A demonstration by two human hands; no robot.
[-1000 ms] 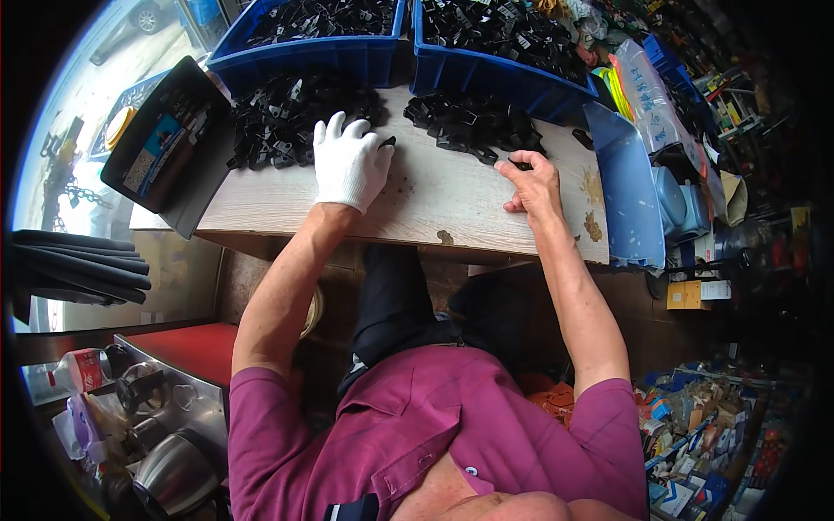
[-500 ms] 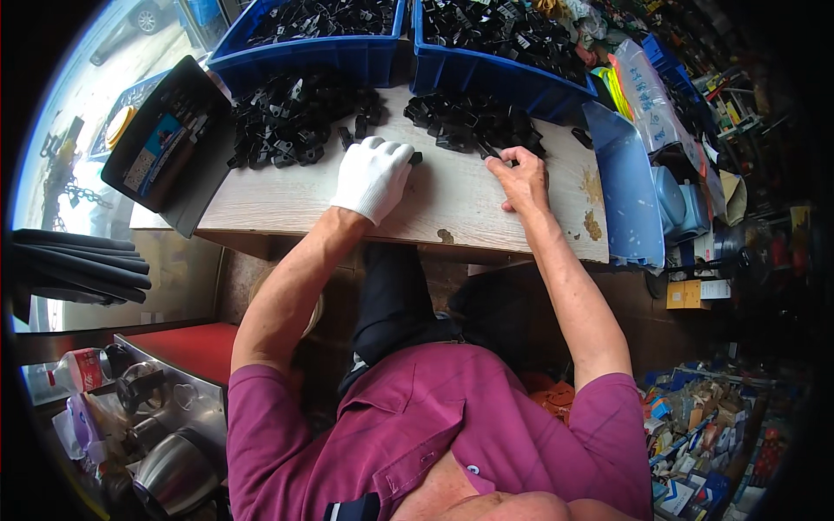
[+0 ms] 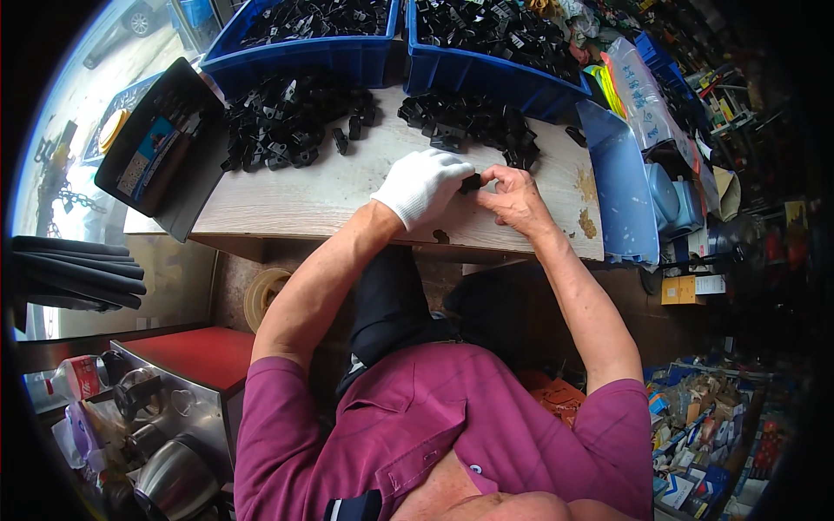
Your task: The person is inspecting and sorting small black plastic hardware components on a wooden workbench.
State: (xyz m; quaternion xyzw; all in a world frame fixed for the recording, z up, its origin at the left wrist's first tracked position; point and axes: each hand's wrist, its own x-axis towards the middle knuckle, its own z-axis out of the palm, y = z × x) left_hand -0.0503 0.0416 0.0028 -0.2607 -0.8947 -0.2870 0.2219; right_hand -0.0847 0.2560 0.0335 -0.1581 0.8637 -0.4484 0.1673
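Note:
My left hand [image 3: 422, 187], in a white knitted glove, is closed on a small black plastic part [image 3: 470, 183] above the near middle of the table. My bare right hand [image 3: 516, 201] meets it from the right, thumb and forefinger pinching the same part; its finer shape is hidden by the fingers. Beyond the hands lie two heaps of similar black parts: a larger heap [image 3: 282, 126] at left and another heap [image 3: 460, 117] at right. A couple of loose parts [image 3: 340, 141] lie at the left heap's near edge.
Two blue bins [image 3: 304, 59] full of black parts stand at the table's far side. A dark tablet in a case [image 3: 161, 139] leans at the left. A translucent blue plastic panel [image 3: 618, 187] borders the right end of the wood-grain table [image 3: 287, 204].
My left hand has moved right with its black part, and my right hand has come back from the right heap. Both hands now meet at the part.

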